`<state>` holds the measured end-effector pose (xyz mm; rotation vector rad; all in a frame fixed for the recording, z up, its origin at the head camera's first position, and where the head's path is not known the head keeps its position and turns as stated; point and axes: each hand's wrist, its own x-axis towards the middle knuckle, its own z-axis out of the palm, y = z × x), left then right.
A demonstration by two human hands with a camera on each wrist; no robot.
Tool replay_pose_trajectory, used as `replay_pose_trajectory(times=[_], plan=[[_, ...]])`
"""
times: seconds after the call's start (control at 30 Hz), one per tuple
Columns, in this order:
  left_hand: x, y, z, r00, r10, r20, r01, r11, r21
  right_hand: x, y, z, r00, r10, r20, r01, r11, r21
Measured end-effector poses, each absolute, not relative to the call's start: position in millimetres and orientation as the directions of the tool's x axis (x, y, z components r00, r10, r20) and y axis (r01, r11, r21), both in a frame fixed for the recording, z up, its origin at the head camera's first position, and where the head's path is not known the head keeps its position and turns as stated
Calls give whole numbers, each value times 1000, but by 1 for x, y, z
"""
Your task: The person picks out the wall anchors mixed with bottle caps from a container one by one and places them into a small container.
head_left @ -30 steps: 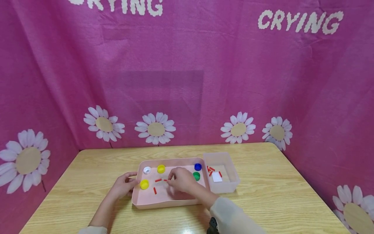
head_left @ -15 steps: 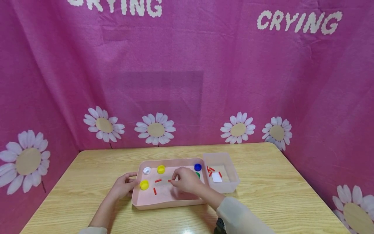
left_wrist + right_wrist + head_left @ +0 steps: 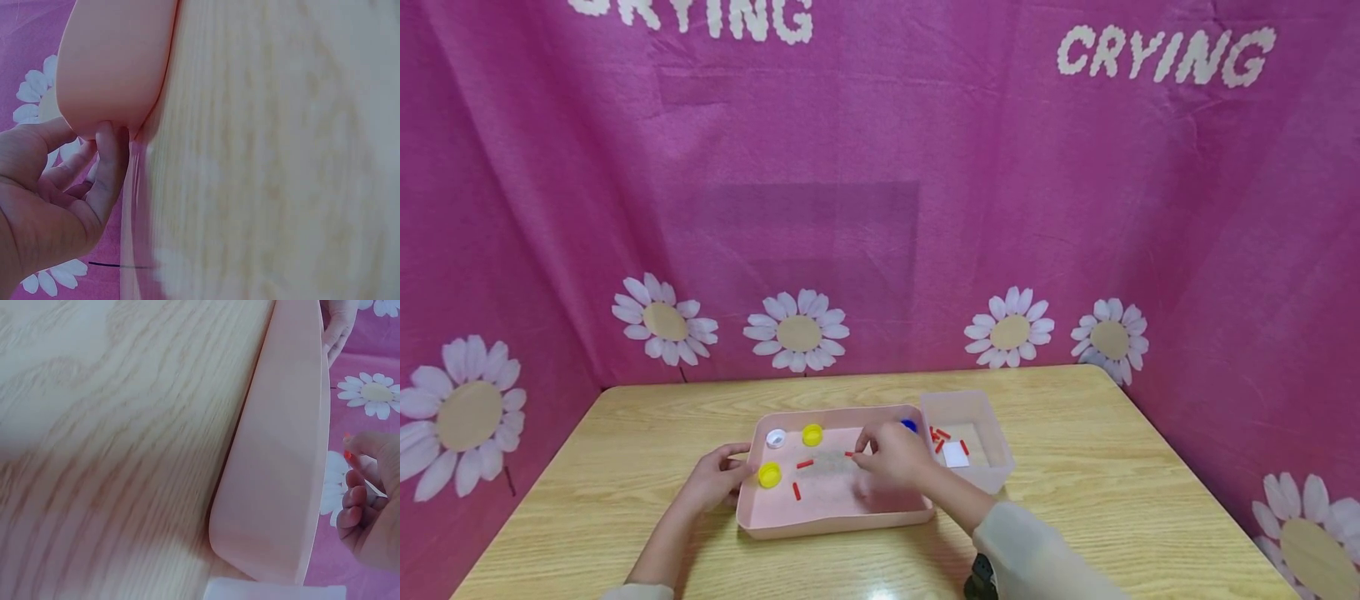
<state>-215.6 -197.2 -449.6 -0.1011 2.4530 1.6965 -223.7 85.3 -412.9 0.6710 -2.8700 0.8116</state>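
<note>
My right hand (image 3: pixel 897 454) is over the right half of a shallow pink tray (image 3: pixel 835 525), pinching a small red stick (image 3: pixel 848 454) between thumb and forefinger. In the right wrist view the stick's orange-red end (image 3: pixel 348 454) shows at the fingertips. My left hand (image 3: pixel 718 479) grips the tray's left end; the left wrist view has thumb and fingers on its wall (image 3: pixel 119 62). Two more red sticks (image 3: pixel 805 463) lie on the tray floor. A white cap (image 3: pixel 776 438), yellow caps (image 3: pixel 769 475) and a blue cap (image 3: pixel 909 425), partly hidden by my right hand, stand inside the tray.
A translucent box (image 3: pixel 985 477) stands against the tray's right side, holding several red sticks (image 3: pixel 943 434) and a white square (image 3: pixel 956 454). Both sit on a wooden table (image 3: pixel 1097 500). Behind hangs a pink curtain (image 3: pixel 880 250) with daisies.
My right hand has moved right over the tray with the red stick, covering the green cap and part of the blue one. The left hand stays at the tray's left end.
</note>
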Motion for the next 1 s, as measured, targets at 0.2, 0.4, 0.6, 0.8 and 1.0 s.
replay_pose_trajectory(times=[0.2,0.4,0.6,0.8,1.0], plan=[[-215,-197,-449,-985,25,-169,-149,362,920,-224,93,-408,-876,-404,264,-483,750,-453],[-215,-197,-451,-986,15,-166,-149,369,918,-226,101,-406,-863,-401,308,-504,728,-464],[-214,-197,-452,-987,16,-162,-145,363,920,-228,112,-402,-875,-383,296,-483,726,-490],[-215,-197,-452,-987,19,-158,-141,362,921,-231,125,-398,-900,-349,261,-436,730,-527],[-215,-196,-451,-988,16,-154,-138,361,922,-233,137,-397,-916,-302,264,-400,740,-541]])
